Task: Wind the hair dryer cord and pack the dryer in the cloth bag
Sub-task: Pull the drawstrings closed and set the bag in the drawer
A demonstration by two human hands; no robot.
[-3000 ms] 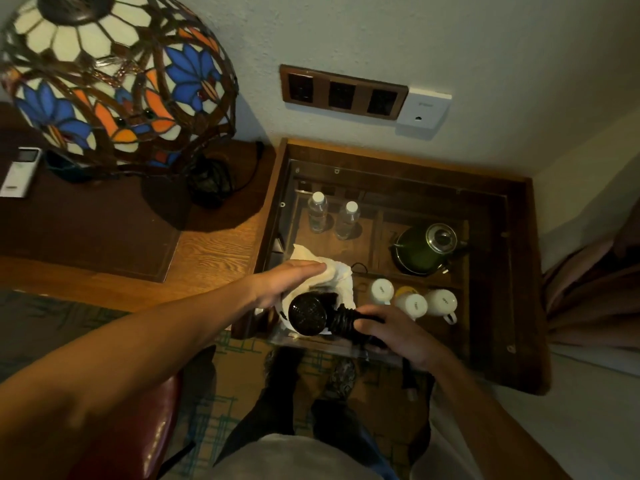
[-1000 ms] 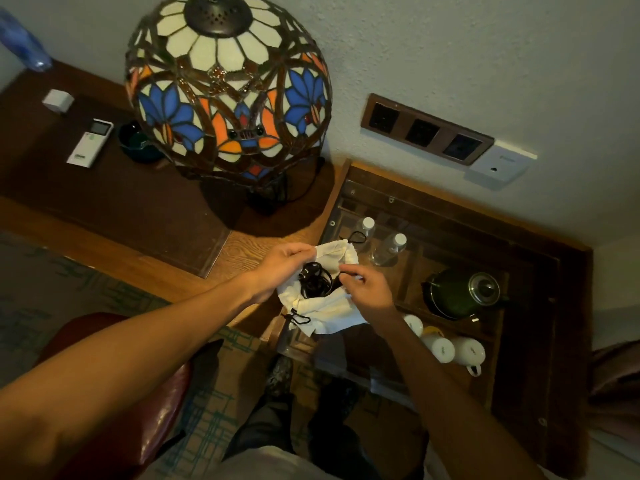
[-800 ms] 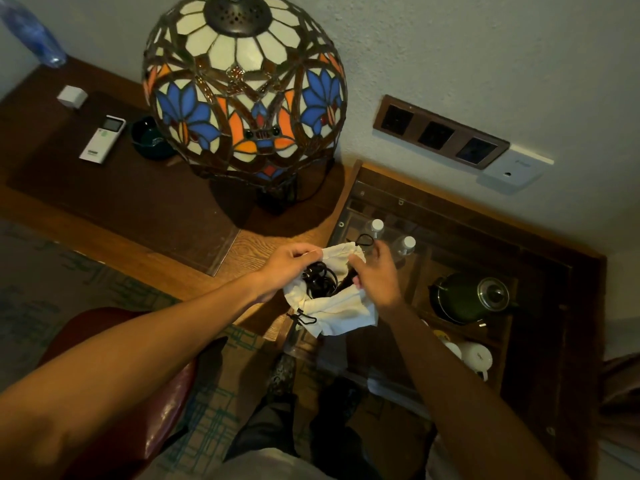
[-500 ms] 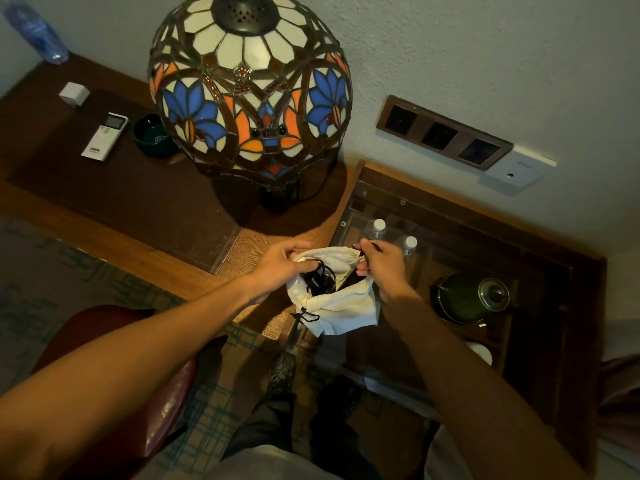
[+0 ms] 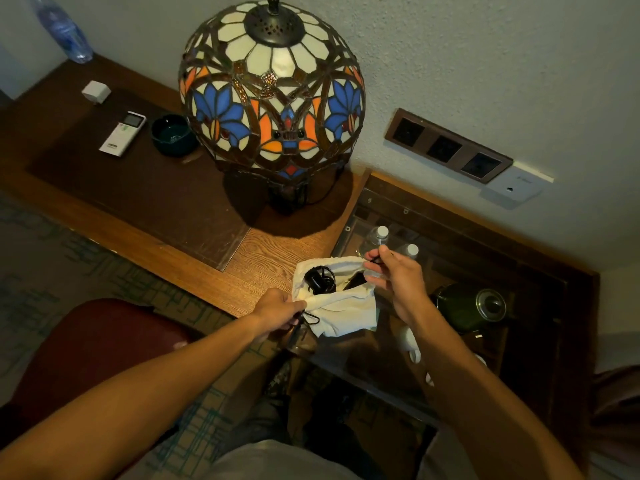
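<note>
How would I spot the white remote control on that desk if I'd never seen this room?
Start at the big stained-glass lamp on the wooden desk. Just left of its shade sits a dark round ashtray, and directly left of that lies the remote control. It is the long, flat white bar with a small screen at its far end, unlike the small white cube farther back.
</note>
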